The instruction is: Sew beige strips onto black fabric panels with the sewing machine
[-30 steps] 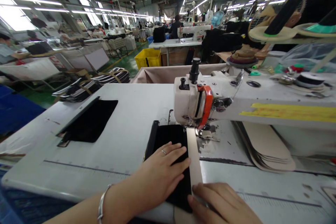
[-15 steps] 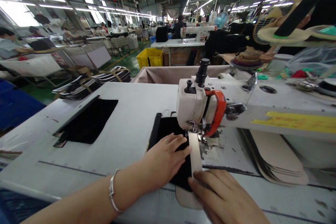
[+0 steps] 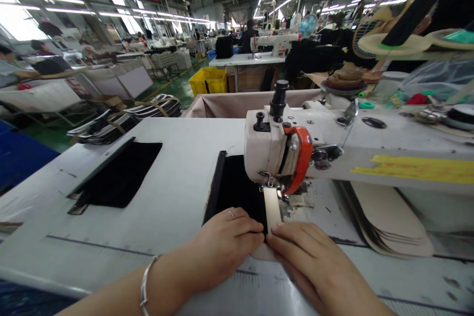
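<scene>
both hands (image 3: 231,239) (image 3: 311,256) at black cloth's (image 3: 237,185) near edge, tabletop (image 3: 181,158) leftward

- a white tabletop (image 3: 192,158), ruler marks (image 3: 99,248) at 8 o'clock
- at 9 o'clock i see a black panel (image 3: 122,177) lying flat
- mid-table, a second black panel (image 3: 237,185), pale strip (image 3: 273,207) on its 3 o'clock side
- sewing machine (image 3: 363,140), 2 o'clock
- beige stack (image 3: 385,215), 3 o'clock
</scene>
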Available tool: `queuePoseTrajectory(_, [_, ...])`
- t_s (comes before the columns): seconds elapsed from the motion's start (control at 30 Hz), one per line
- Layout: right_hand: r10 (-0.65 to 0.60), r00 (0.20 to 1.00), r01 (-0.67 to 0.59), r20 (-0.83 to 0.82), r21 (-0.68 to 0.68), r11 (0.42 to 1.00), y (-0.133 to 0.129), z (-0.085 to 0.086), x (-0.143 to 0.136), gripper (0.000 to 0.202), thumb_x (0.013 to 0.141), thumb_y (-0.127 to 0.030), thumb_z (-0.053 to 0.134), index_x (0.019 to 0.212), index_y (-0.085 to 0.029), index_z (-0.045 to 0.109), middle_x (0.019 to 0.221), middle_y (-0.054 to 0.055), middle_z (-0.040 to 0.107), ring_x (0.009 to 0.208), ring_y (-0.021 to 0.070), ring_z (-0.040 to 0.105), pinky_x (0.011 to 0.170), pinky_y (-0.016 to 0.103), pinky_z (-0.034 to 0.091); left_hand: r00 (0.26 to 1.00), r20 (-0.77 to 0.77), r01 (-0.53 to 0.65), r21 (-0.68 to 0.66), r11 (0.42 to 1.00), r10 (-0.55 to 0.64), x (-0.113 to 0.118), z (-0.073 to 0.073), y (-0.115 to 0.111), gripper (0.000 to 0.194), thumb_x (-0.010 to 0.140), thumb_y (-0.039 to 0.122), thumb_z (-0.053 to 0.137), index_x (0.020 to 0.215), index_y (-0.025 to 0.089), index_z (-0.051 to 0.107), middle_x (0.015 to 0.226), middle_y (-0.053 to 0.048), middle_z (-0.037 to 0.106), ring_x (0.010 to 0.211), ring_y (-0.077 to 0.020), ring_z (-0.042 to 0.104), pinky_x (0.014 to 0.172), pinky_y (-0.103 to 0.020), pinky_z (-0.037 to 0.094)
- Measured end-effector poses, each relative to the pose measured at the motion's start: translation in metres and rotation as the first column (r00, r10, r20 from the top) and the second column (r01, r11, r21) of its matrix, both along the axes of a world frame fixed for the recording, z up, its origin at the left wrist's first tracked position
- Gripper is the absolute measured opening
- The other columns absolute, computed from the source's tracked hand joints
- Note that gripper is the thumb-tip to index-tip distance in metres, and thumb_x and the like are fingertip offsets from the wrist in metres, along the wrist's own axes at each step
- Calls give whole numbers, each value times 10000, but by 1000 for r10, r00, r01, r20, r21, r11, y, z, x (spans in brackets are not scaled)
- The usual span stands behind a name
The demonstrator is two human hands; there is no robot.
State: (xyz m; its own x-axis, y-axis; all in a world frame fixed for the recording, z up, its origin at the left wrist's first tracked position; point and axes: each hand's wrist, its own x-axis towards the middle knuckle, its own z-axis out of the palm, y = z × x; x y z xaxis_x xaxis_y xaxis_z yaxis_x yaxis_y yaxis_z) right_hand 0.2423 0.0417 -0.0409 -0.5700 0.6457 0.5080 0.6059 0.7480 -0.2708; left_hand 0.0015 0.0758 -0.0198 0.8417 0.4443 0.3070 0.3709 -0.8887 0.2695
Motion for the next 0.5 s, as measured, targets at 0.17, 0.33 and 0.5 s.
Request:
queuePoseTrajectory(0.17, [17, 1000, -18, 22, 56, 998, 0, -1, 4, 296, 1012, -214, 417, 1177, -211, 663, 1122, 47, 686, 1008, 180, 627, 847, 321, 547, 998, -14, 54, 51, 997, -53, 0, -2, 3, 231, 992, 124, 438, 1143, 131, 612, 1167, -67, 694, 1052, -175, 623, 983, -339, 476])
queuePoseTrajectory(0.33, [-1, 997, 1, 73, 2, 1000, 2, -2, 3, 318, 994, -183, 419, 1232, -212, 627, 1161, 66, 671, 1034, 202, 630, 860, 354, 559, 998, -53, 46, 54, 997, -44, 0, -2, 12, 258, 1015, 159, 398, 1161, 136, 609, 1183, -71, 697, 1097, -176, 619, 1009, -318, 463])
queuePoseTrajectory(0.5, [-27, 992, 33, 123, -48, 998, 7, -1, 1, 341, 971, -183, 463, 1290, -218, 579, 1216, 77, 645, 1081, 220, 618, 908, 408, 550, 996, -81, 49, 61, 997, -44, 4, -1, 23, 193, 975, 140, 490, 1098, 104, 633, 1161, -79, 695, 1066, -183, 629, 994, -315, 478])
